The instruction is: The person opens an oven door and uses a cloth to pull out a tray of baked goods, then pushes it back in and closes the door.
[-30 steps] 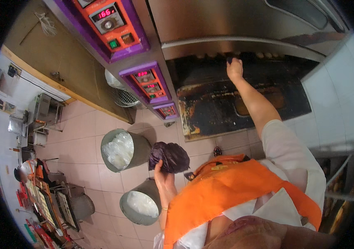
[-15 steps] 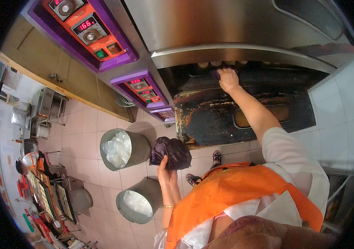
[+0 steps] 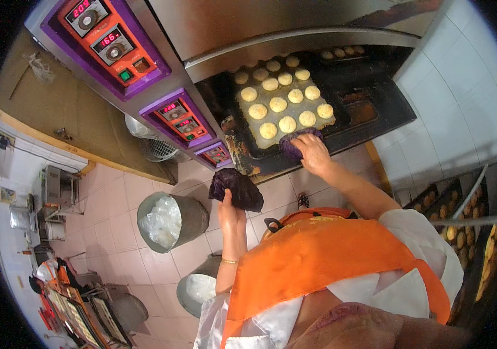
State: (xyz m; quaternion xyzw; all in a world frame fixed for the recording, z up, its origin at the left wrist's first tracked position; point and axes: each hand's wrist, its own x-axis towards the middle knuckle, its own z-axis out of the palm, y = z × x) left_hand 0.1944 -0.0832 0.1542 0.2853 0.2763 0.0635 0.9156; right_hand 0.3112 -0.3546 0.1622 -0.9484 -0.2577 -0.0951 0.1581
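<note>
My right hand [image 3: 313, 156] grips a dark purple cloth [image 3: 291, 152] against the near edge of a baking tray [image 3: 272, 150]. The tray lies partly out of an oven [image 3: 318, 42], over its lowered black door [image 3: 385, 129]. Rows of round pale-yellow buns [image 3: 277, 104] sit on a sheet lining that tray. A second tray with similar round buns [image 3: 339, 53] shows deeper inside, on the right. My left hand [image 3: 231, 218] holds another dark purple cloth [image 3: 237, 189], bunched up and raised in the air, apart from the tray.
Two grey bins [image 3: 191, 224] with clear plastic in them stand on the tiled floor at left. Purple-framed control panels [image 3: 112, 45] line the oven's left side. At the right is a rack [image 3: 464, 221] with trays of baked goods. A person [image 3: 48, 270] is far left.
My right hand has come back toward me from inside the oven, and the tray of buns now shows over the door. The left hand still holds its cloth. The view has shifted.
</note>
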